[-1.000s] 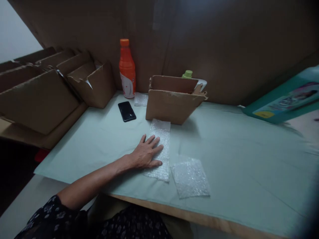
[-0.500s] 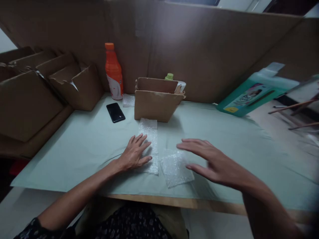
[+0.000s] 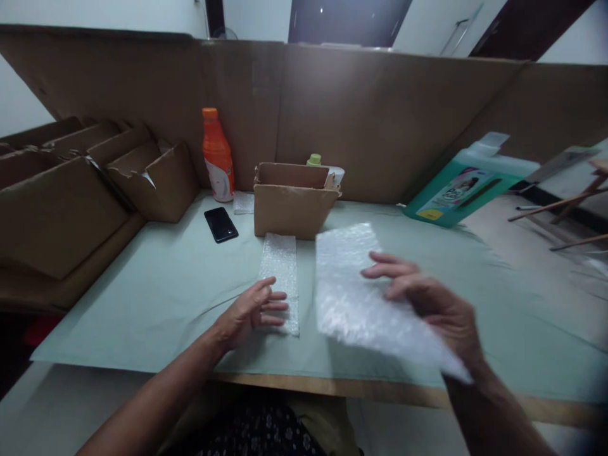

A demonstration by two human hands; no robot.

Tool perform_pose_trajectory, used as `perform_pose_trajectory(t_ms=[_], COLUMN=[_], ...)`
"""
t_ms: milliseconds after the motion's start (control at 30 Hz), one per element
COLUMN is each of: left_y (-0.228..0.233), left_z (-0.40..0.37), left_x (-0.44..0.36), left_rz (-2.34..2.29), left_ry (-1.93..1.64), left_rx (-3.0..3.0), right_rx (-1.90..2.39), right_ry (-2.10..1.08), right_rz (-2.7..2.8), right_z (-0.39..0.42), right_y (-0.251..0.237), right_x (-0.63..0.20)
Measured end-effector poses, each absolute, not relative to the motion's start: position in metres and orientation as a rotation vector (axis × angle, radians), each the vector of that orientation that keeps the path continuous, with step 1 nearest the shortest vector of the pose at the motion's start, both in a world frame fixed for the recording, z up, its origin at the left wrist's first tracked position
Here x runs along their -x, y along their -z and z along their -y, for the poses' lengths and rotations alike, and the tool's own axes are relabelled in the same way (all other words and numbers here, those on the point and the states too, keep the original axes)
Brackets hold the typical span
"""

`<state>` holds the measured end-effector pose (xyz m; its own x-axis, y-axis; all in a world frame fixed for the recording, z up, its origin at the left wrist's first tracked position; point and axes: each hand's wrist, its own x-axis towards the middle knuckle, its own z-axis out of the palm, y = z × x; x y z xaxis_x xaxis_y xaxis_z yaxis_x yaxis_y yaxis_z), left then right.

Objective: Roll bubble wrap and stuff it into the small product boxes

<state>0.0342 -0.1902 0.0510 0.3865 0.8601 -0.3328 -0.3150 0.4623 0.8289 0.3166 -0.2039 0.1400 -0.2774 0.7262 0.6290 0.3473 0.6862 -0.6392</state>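
My right hand [image 3: 427,301] grips a sheet of bubble wrap [image 3: 349,291] by its right side, raised above the table and partly unfolded. The sheet is blurred at its lower edge. On the left, my left hand [image 3: 254,311] hovers with fingers apart, palm turned inward, holding nothing. Just behind those fingers a long strip of bubble wrap [image 3: 280,259] lies flat on the cloth, its top end close to a small cardboard box [image 3: 289,212].
A black phone [image 3: 221,225] and an orange bottle [image 3: 217,158] stand left of the box, near a small folded bubble wrap piece [image 3: 244,202]. Larger cardboard boxes [image 3: 61,215] line the left. A green liquid jug [image 3: 468,180] leans at right. A cardboard wall [image 3: 332,107] closes the back.
My right hand has picked up the smaller folded bubble wrap from the cloth and it has opened out. My left hand has lifted off the strip and turned. The view has tilted up slightly.
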Motion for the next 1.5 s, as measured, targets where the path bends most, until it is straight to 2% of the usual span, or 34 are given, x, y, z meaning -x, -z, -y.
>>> perform_pose_trajectory(t_ms=[167,300,500,700,967,1200,1367,1500], left_y=[-0.036,-0.034,-0.041,-0.021,-0.02,-0.017,-0.024,-0.025], left_z=[0.195,0.177,0.096,0.066,0.071,0.088,0.127,0.173], left_x=[-0.074,-0.075,-0.057,-0.05,-0.045,-0.03,0.001,0.027], left_rz=[-0.874,-0.993,-1.203,-1.496,-1.565,-1.555,-1.251,-0.892], left_ry=[-0.892,-1.008,-0.969,-0.757,-0.591,-0.724,-0.742,-0.685], left_rx=[-0.737,-0.94,-1.401,-1.754,-1.986,-2.07,-2.184,-2.105], right_rx=[0.892,0.955,1.041,1.159,1.162,1.044,1.033,1.069], right_ry=[-0.594,-0.388,-0.159,-0.28,-0.305,-0.229,-0.215,-0.395], right_rz=[2.013,2.095,2.143,2.4,2.531,2.628,2.616,2.412], right_z=[0.242,0.253,0.196,0.166,0.184,0.21,0.2,0.186], right_y=[-0.078,-0.048,-0.038,0.002,-0.012,-0.019,-0.005,-0.004], right_x=[-0.288,-0.28,-0.262,-0.256,-0.257,-0.244,-0.241,-0.242])
